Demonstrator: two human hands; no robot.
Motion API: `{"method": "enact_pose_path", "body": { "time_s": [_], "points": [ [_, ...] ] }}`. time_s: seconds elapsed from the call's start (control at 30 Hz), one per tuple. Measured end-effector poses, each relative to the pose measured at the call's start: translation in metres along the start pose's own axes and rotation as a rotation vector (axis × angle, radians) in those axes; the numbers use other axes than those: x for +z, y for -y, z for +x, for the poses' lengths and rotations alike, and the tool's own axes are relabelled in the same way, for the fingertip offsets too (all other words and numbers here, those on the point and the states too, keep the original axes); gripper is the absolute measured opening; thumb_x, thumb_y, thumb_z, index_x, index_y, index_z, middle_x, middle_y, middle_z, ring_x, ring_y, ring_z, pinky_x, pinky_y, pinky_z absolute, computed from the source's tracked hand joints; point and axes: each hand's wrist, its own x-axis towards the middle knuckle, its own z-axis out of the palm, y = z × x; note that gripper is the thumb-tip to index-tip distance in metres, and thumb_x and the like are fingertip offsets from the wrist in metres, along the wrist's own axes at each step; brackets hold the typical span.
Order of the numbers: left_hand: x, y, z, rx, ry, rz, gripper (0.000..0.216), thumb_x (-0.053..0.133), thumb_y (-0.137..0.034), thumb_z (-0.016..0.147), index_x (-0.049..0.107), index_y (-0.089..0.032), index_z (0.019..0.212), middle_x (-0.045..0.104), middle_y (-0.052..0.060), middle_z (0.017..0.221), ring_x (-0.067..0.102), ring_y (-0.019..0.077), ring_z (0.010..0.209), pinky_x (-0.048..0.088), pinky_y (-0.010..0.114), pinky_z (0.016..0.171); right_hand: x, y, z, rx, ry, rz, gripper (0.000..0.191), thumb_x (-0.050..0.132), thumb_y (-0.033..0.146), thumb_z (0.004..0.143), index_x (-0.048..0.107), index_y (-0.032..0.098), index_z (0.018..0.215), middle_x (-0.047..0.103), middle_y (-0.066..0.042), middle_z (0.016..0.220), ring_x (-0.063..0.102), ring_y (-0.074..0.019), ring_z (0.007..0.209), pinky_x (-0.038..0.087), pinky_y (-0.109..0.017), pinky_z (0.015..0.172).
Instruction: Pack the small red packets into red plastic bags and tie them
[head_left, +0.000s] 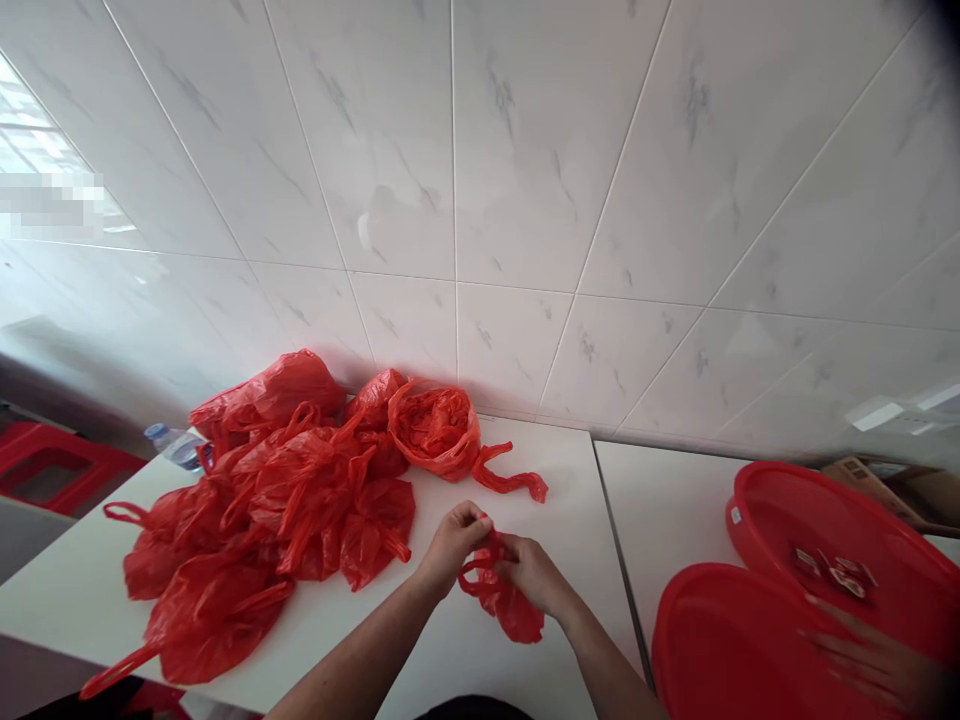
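Both my hands meet over the white table (525,470), pinching a small red plastic bag (514,610). My left hand (452,545) grips its upper part with fingers closed. On the bag's right side my right hand (534,572) is closed on its handle loop. The bag's body hangs crumpled below my fingers, just above the tabletop. A big heap of crumpled red plastic bags (285,490) lies to the left of my hands. One bag (439,425) stands open-mouthed at the heap's back right, with its handle trailing across the table.
Two red plastic basins (757,640) sit on the adjoining white table at the right, with another person's blurred hand (862,655) over them. A water bottle (174,445) lies behind the heap. A red stool (52,465) stands at far left. A marble-tiled wall rises behind.
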Motion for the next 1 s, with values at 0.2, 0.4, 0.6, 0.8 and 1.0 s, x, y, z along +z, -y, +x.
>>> {"method": "enact_pose_path", "body": {
  "time_s": [0.2, 0.4, 0.6, 0.8, 1.0],
  "points": [
    [0.012, 0.01, -0.009, 0.257, -0.023, 0.733, 0.038, 0.065, -0.024, 0.076, 0.057, -0.021, 0.114, 0.059, 0.011, 0.122, 0.052, 0.0263, 0.115, 0.041, 0.041, 0.098, 0.002, -0.003, 0.008, 0.013, -0.179, 0.04, 0.016, 0.056, 0.031, 0.076, 0.057, 0.018, 0.065, 0.059, 0.002, 0.058, 0.051, -0.0127, 0.054, 0.035, -0.025, 0.053],
    [0.004, 0.024, -0.012, 0.201, 0.18, 1.287, 0.051, 0.064, -0.029, 0.08, 0.053, -0.026, 0.13, 0.062, 0.009, 0.109, 0.056, 0.0273, 0.102, 0.044, 0.039, 0.09, -0.002, -0.018, 0.008, 0.023, -0.285, 0.109, 0.02, 0.059, 0.04, 0.075, 0.058, 0.02, 0.074, 0.065, -0.001, 0.071, 0.059, -0.0172, 0.067, 0.044, -0.028, 0.062],
    [0.011, 0.027, -0.013, 0.21, 0.122, 1.304, 0.052, 0.06, -0.032, 0.083, 0.052, -0.022, 0.133, 0.063, 0.012, 0.111, 0.059, 0.0284, 0.1, 0.044, 0.039, 0.088, 0.002, -0.023, 0.009, 0.025, -0.264, 0.189, 0.024, 0.061, 0.042, 0.074, 0.052, 0.021, 0.069, 0.056, 0.003, 0.06, 0.05, -0.0133, 0.056, 0.04, -0.026, 0.056],
    [0.009, 0.027, -0.007, 0.041, 0.15, 0.64, 0.029, 0.043, -0.027, 0.088, 0.068, -0.018, 0.076, 0.066, 0.002, 0.077, 0.058, 0.0165, 0.071, 0.043, 0.028, 0.072, -0.003, -0.015, -0.002, -0.062, -0.196, 0.388, 0.033, 0.054, 0.05, 0.078, 0.054, 0.021, 0.063, 0.059, -0.001, 0.064, 0.056, -0.0168, 0.067, 0.046, -0.03, 0.069],
    [0.005, 0.026, -0.002, -0.129, 0.092, 0.575, 0.018, 0.053, -0.031, 0.078, 0.063, -0.016, 0.074, 0.051, -0.004, 0.059, 0.041, 0.0106, 0.052, 0.033, 0.023, 0.052, -0.01, -0.018, -0.005, -0.038, -0.091, 0.328, 0.029, 0.066, 0.046, 0.074, 0.067, 0.018, 0.082, 0.068, -0.004, 0.077, 0.063, -0.02, 0.076, 0.047, -0.034, 0.076]
  ]
}}
